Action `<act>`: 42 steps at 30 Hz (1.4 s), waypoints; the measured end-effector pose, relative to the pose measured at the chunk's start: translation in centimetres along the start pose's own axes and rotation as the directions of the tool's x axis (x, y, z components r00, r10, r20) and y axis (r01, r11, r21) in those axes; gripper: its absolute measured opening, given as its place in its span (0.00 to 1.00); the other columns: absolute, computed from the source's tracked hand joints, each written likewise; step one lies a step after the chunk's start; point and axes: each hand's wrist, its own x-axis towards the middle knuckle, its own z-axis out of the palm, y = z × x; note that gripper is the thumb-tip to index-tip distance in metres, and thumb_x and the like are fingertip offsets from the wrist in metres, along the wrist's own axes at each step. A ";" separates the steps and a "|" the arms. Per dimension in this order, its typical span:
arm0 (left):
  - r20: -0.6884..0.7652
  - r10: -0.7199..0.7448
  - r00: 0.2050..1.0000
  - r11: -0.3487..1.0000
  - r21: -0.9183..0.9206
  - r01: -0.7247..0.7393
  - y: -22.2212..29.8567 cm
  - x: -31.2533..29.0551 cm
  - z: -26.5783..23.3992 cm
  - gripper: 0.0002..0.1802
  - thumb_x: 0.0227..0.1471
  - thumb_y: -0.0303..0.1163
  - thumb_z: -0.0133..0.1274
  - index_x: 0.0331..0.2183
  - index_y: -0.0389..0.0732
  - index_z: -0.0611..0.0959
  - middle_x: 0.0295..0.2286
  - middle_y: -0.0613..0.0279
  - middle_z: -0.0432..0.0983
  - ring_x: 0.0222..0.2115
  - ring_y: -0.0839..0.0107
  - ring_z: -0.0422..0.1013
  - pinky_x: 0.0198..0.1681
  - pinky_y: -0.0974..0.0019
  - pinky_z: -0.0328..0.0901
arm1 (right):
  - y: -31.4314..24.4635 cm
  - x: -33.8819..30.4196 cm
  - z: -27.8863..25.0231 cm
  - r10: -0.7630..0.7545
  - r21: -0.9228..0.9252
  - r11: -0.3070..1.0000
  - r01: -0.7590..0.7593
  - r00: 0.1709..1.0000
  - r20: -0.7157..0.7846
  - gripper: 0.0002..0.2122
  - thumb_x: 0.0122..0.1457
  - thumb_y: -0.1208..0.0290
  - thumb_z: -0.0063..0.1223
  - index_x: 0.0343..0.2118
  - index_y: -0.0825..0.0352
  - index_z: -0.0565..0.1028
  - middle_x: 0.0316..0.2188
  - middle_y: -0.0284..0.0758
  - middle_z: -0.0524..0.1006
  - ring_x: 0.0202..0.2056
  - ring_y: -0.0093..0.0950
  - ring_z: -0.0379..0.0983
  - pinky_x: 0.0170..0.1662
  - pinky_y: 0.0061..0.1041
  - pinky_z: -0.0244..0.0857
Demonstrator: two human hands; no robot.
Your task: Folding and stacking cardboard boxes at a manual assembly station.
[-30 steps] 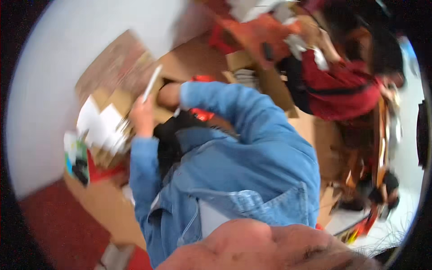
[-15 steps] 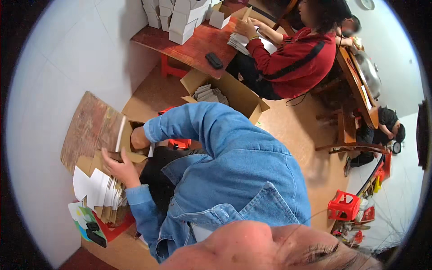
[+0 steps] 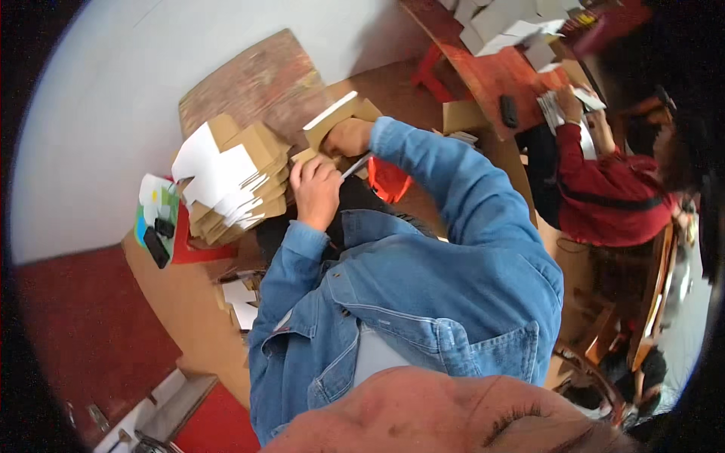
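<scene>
A small cardboard box (image 3: 368, 110), brown inside with a white outer face, stands with its flaps up in front of me. My right hand (image 3: 350, 137) reaches down into it, and the fingers are hidden behind the walls. At the box's left side, my left hand (image 3: 316, 190) curls its fingers over a brown edge and grips it. Beside that hand rises a stack of flattened white-and-brown boxes (image 3: 234, 177). Behind the box lies a worn wooden board (image 3: 257, 83).
A red stool (image 3: 389, 180) is beyond my right forearm. Left of the stack, a dark phone (image 3: 156, 248) rests on a colourful sheet. Another person in a red top (image 3: 615, 196) handles white boxes at a red table (image 3: 483, 68); an open carton (image 3: 464, 117) stands near it.
The view has swung left, so the work area appears farther right. My right hand remains inside the box. My left hand has moved from the board side to the box's edge.
</scene>
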 end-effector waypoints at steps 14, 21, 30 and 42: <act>-0.011 -0.039 0.999 0.999 -0.027 0.038 -0.2 -0.2 -0.7 0.06 0.49 0.35 0.62 0.32 0.47 0.85 0.39 0.71 0.78 0.52 0.63 0.68 0.63 0.47 0.53 | -4.5 -9.4 -0.3 -0.090 -0.179 0.983 0.032 0.941 -0.327 0.08 0.53 0.67 0.57 0.36 0.62 0.77 0.29 0.39 0.79 0.38 0.39 0.77 0.51 0.38 0.65; 0.135 -0.132 0.982 0.972 -0.178 0.155 -1.6 -2.7 1.6 0.43 0.49 0.31 0.65 0.65 0.37 0.66 0.66 0.49 0.57 0.69 0.48 0.49 0.71 0.42 0.43 | -4.9 -9.3 1.1 -0.071 -0.193 0.981 -0.010 0.910 -0.408 0.08 0.55 0.69 0.50 0.37 0.63 0.77 0.29 0.37 0.78 0.38 0.38 0.77 0.50 0.38 0.65; 0.034 -0.327 0.944 0.866 -0.389 0.314 -0.5 -6.6 1.6 0.50 0.49 0.29 0.65 0.67 0.34 0.57 0.68 0.40 0.46 0.69 0.43 0.44 0.71 0.49 0.46 | -5.0 -8.8 -0.2 -0.064 -0.162 0.987 0.000 0.916 -0.396 0.05 0.55 0.71 0.48 0.33 0.62 0.74 0.28 0.38 0.77 0.37 0.39 0.77 0.47 0.38 0.65; -0.176 -0.282 0.943 0.904 -0.377 0.200 -0.8 -9.4 -4.1 0.24 0.49 0.24 0.62 0.50 0.37 0.81 0.49 0.52 0.76 0.50 0.51 0.72 0.55 0.55 0.68 | 4.5 8.8 -7.5 -0.018 -0.474 0.811 -0.343 0.795 -0.607 0.06 0.57 0.72 0.50 0.36 0.60 0.76 0.33 0.36 0.80 0.39 0.37 0.76 0.46 0.41 0.63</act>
